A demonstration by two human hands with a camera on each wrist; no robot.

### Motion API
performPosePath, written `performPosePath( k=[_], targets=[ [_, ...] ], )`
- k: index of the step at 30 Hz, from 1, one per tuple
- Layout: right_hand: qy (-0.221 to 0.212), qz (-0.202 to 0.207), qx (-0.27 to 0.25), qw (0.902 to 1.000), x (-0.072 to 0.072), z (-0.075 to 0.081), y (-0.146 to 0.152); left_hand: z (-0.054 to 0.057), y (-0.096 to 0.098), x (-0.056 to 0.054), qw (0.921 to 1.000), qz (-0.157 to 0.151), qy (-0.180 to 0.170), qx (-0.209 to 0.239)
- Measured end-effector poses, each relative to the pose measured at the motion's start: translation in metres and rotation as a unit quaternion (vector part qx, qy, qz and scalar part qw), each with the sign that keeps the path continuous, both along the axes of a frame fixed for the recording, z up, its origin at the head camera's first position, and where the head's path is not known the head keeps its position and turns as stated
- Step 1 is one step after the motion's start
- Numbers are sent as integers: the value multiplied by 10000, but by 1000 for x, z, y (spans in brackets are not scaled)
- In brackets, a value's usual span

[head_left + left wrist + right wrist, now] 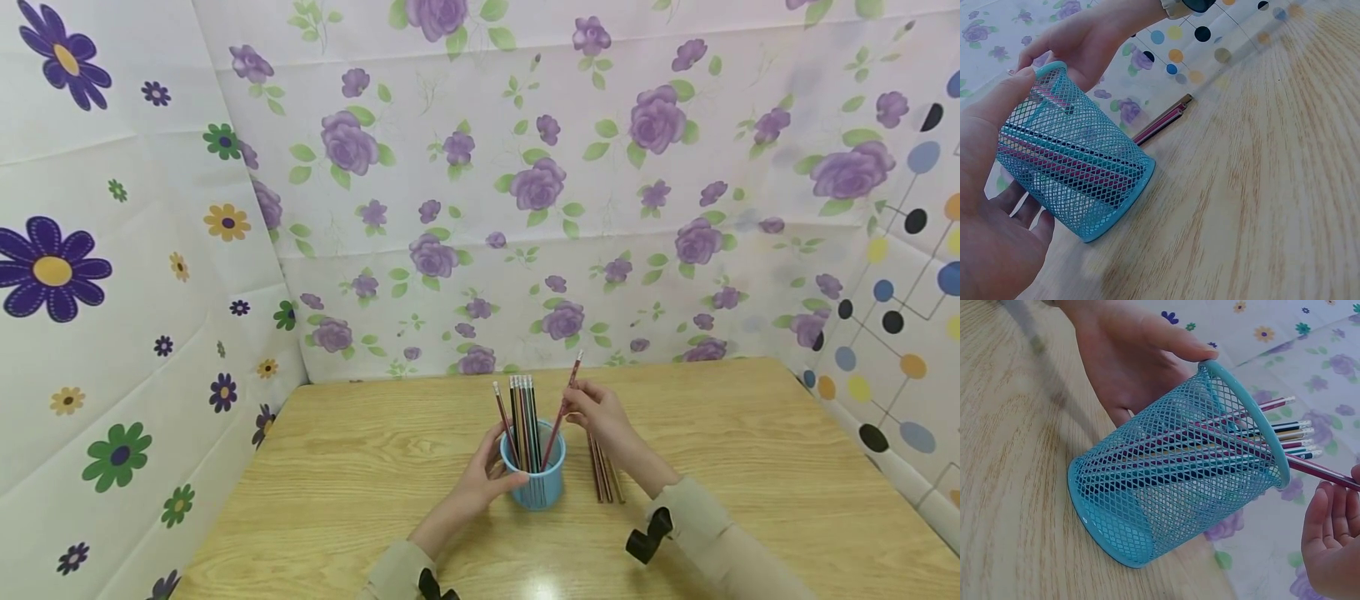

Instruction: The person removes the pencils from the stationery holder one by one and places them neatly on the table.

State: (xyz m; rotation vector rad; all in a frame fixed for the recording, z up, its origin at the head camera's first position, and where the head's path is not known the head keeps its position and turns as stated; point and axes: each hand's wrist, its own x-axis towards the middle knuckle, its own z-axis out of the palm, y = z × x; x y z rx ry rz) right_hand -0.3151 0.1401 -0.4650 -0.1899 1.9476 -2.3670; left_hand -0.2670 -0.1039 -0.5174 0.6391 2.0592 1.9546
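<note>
A blue mesh pencil cup [546,490] stands upright on the table. My left hand [474,482] holds it from the left side, thumb by the front rim and fingers around the far side. Several striped pencils [522,408] stand bunched inside, eraser ends up; a red pencil [501,404] leans apart at the left. With thumb and fingertips, my right hand [602,418] pinches another red pencil [577,367] near its eraser end. That pencil slants, its lower part inside the cup [1179,462]. Beneath the right hand, a few pencils [602,477] lie side by side, partly hidden.
The wooden table [375,467] extends around the cup. Behind it hangs a cloth with purple roses [537,183]. Flowered cloth [165,333] covers the left side and dotted cloth [900,333] the right. A black wrist strap [649,535] sits on the right sleeve.
</note>
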Motion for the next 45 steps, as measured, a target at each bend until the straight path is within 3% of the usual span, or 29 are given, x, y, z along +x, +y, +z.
performPosePath(
  k=[11,18,45],
  targets=[
    [166,66,-15,9998,1,7,6,4,1,2,10000,-2,17,-23],
    [162,74,-93,9998,0,10,8,1,-1,1,10000,-87,30,-37],
    [52,-115,-803,9967,0,17,20,1,0,1,10000,-78,20,-32]
  ],
)
